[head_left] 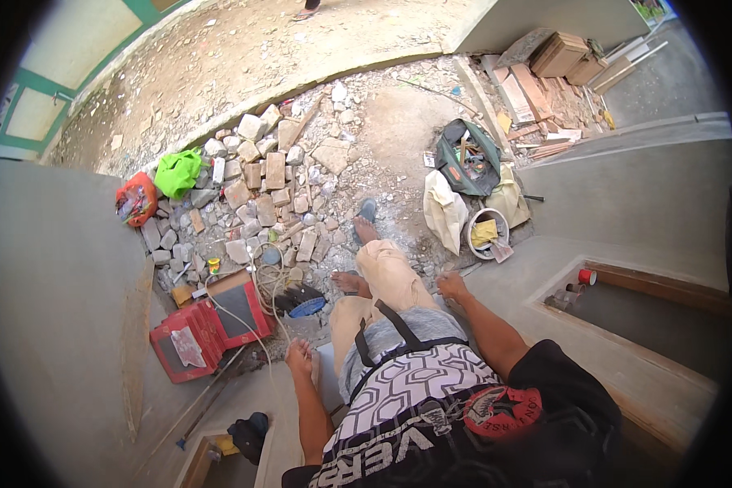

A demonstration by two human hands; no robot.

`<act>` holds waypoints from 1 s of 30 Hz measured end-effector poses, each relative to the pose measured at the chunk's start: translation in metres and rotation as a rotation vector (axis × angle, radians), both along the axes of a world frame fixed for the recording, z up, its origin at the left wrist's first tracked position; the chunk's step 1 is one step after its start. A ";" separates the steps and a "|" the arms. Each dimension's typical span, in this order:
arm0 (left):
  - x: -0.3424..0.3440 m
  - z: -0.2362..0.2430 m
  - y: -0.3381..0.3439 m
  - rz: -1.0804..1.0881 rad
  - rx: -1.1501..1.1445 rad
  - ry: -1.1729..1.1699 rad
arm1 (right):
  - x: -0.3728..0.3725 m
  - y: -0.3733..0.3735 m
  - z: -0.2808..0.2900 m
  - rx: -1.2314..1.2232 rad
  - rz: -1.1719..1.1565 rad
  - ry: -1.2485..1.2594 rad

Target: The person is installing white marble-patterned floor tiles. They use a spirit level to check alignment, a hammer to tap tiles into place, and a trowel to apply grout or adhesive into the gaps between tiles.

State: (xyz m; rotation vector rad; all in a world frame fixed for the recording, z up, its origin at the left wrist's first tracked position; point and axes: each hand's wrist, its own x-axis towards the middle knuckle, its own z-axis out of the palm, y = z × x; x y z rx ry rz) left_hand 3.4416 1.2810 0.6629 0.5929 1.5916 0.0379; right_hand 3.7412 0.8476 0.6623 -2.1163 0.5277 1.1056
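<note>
My left hand (pixel 299 355) hangs beside my left leg with its fingers curled in, and nothing shows in it. Close by runs a pale hose (pixel 260 346), which loops over the rubble and past red-edged boxes (pixel 189 346). My right hand (pixel 451 285) is low beside my right thigh, fingers also curled, with no object visible in them. Ahead of it stands a white bucket (pixel 471 244) holding a yellow sponge-like piece. My feet, in dark sandals (pixel 368 210), are on dusty ground, the right one farther forward.
Broken bricks and concrete lumps (pixel 274 171) cover the ground ahead left, with green (pixel 178 172) and orange (pixel 136 200) bags beside them. An open dark green bag (pixel 468 159) and pale sacks (pixel 443 203) lie ahead right. Tiles (pixel 558 55) and boards are stacked farther off. Grey walls (pixel 626 207) flank me.
</note>
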 end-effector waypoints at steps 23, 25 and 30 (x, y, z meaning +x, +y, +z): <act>0.172 -0.005 0.067 -0.756 0.147 -0.220 | 0.192 0.031 -0.048 -0.025 -0.204 -0.203; 0.242 0.029 0.057 -0.334 0.041 -0.036 | 0.190 0.015 -0.052 -0.023 -0.272 -0.198; 0.314 0.052 0.073 -0.515 0.141 -0.114 | 0.175 -0.004 -0.074 -0.062 -0.375 -0.145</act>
